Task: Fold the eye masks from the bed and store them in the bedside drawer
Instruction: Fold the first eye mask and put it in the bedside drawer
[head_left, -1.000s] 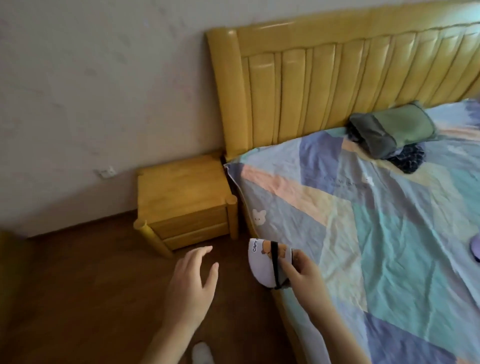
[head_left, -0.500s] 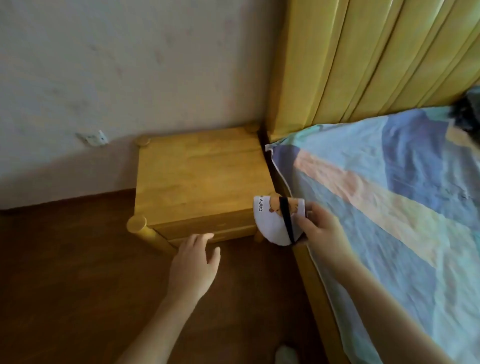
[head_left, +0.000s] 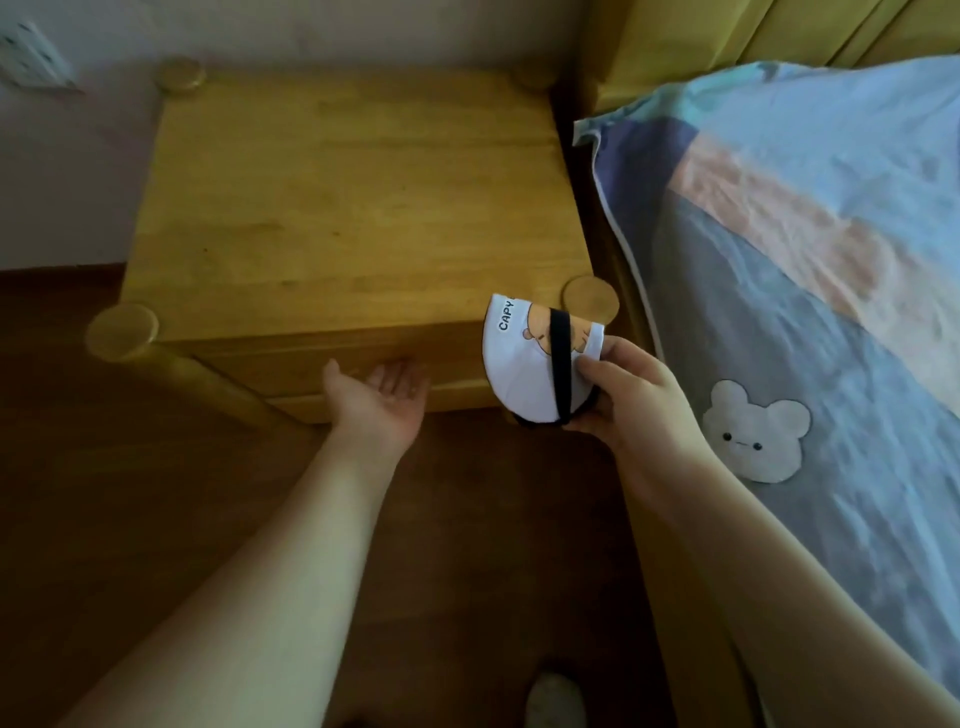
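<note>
Your right hand (head_left: 631, 395) holds the folded eye mask (head_left: 530, 374) in front of the bedside cabinet's (head_left: 358, 208) right front corner, its fingers (head_left: 597, 369) closed on the mask's right edge, with the thumb on the front face and the rest wrapped behind. The mask is folded into a half-round white shape with its curved edge toward the left and bottom; a black strap (head_left: 561, 364) runs down its face, and you can read the letters "CAPY" beside part of an orange cartoon print along the top edge. It hangs in the air, partly covering the drawer front (head_left: 291, 358) and just below the round post top (head_left: 591, 300) at the corner. Your left hand (head_left: 379, 400) is turned palm up, fingers spread and holding nothing, with the fingertips at the lower edge of the drawer front; whether they touch the wood you cannot tell. The drawer looks closed, flush with the cabinet face. To your right lies the bed (head_left: 805, 291), covered by a patchwork sheet in blue, peach and grey with a white bear patch (head_left: 753, 431) near your right forearm. Dark wooden floor (head_left: 130, 493) runs under both arms.
</note>
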